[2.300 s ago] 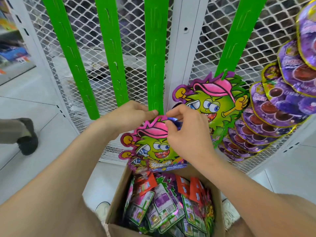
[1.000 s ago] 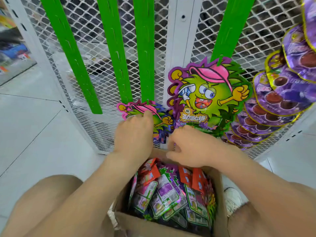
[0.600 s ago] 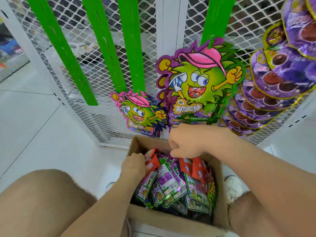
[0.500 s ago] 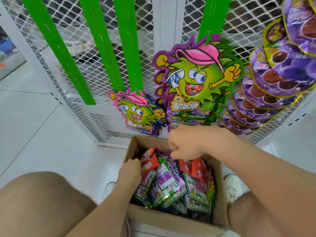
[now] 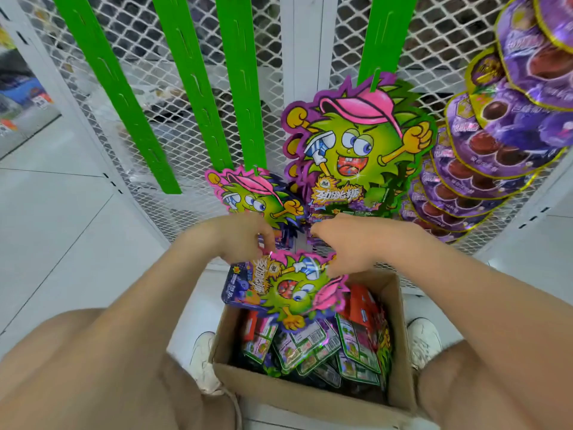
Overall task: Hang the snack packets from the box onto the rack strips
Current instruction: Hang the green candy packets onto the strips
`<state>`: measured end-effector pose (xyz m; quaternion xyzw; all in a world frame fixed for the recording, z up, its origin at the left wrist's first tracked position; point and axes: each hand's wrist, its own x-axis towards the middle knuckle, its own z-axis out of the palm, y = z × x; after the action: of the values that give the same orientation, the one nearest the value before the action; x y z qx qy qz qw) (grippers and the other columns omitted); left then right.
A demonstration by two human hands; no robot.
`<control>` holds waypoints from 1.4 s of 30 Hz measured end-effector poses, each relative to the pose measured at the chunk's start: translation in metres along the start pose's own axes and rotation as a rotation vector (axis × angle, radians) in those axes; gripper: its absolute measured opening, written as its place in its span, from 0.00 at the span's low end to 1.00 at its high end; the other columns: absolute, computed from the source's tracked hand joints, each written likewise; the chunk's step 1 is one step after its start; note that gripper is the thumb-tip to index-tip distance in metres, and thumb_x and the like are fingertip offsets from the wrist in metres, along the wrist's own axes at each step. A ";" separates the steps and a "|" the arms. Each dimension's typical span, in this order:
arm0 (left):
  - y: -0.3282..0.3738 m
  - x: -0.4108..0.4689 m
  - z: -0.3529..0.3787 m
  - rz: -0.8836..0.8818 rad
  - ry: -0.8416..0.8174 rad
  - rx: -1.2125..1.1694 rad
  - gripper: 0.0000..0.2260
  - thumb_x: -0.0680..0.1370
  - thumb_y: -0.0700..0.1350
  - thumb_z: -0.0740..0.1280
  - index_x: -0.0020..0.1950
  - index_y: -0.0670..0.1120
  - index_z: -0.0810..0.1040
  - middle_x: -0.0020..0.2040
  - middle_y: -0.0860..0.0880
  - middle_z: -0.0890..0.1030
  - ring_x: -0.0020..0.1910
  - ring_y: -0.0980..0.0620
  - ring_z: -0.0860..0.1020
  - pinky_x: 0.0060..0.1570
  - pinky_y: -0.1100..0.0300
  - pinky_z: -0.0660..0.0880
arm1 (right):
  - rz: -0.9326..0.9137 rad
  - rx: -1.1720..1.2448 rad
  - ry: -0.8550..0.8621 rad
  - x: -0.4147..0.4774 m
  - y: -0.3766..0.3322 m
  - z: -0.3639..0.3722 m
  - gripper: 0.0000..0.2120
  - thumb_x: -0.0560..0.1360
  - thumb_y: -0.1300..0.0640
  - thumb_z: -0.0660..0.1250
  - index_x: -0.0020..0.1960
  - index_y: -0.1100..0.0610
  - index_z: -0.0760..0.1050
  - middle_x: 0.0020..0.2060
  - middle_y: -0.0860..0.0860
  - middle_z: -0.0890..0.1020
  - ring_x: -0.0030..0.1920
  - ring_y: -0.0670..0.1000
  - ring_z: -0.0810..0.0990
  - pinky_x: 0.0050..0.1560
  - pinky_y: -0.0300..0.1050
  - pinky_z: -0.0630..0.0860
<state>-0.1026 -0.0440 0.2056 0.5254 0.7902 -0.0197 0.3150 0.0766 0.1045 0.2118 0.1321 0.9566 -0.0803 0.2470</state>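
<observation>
White mesh rack (image 5: 139,88) with green strips (image 5: 238,72) stands beyond both hands. Cardboard box (image 5: 310,395) sits below them, full of packets. Purple packets (image 5: 496,144) hang up-right of the right hand (image 5: 344,243). Large hung packet (image 5: 356,144) and small hung packet (image 5: 257,197) are just above the hands. Left hand (image 5: 245,240) and right hand both grip the held snack packet (image 5: 288,290) by its upper edge, upside down over the box's far rim. Fingers are motion-blurred.

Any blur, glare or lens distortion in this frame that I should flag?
Head view: motion blur smears the left hand and right hand gripping the held packet, whose print is sharper. The green strips splay outward, likely from wide-angle distortion. There is soft glare on the purple packets at right. Lighting is even, with no hard shadows.
</observation>
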 end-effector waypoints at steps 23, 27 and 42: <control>-0.012 -0.019 -0.044 0.118 0.548 -0.693 0.06 0.77 0.44 0.78 0.50 0.49 0.83 0.45 0.45 0.86 0.41 0.50 0.81 0.50 0.43 0.82 | -0.026 0.501 0.738 -0.015 0.005 -0.036 0.19 0.79 0.49 0.72 0.38 0.61 0.73 0.28 0.54 0.73 0.31 0.50 0.66 0.35 0.50 0.62; 0.001 -0.008 -0.045 -0.104 0.936 -0.670 0.15 0.80 0.47 0.73 0.65 0.48 0.75 0.59 0.52 0.81 0.53 0.48 0.82 0.58 0.51 0.78 | 0.004 0.421 0.762 -0.012 0.006 -0.031 0.15 0.79 0.50 0.72 0.43 0.60 0.74 0.29 0.47 0.67 0.37 0.56 0.66 0.40 0.48 0.60; 0.009 -0.035 -0.069 0.002 0.669 -0.789 0.17 0.82 0.63 0.66 0.49 0.53 0.86 0.49 0.44 0.87 0.51 0.48 0.84 0.56 0.59 0.75 | 0.018 0.663 0.983 0.014 -0.030 -0.045 0.15 0.76 0.45 0.74 0.38 0.56 0.82 0.27 0.55 0.76 0.28 0.49 0.67 0.31 0.43 0.64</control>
<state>-0.1194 -0.0440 0.2813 0.3450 0.7943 0.4494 0.2196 0.0356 0.0882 0.2459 0.2319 0.8815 -0.3022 -0.2789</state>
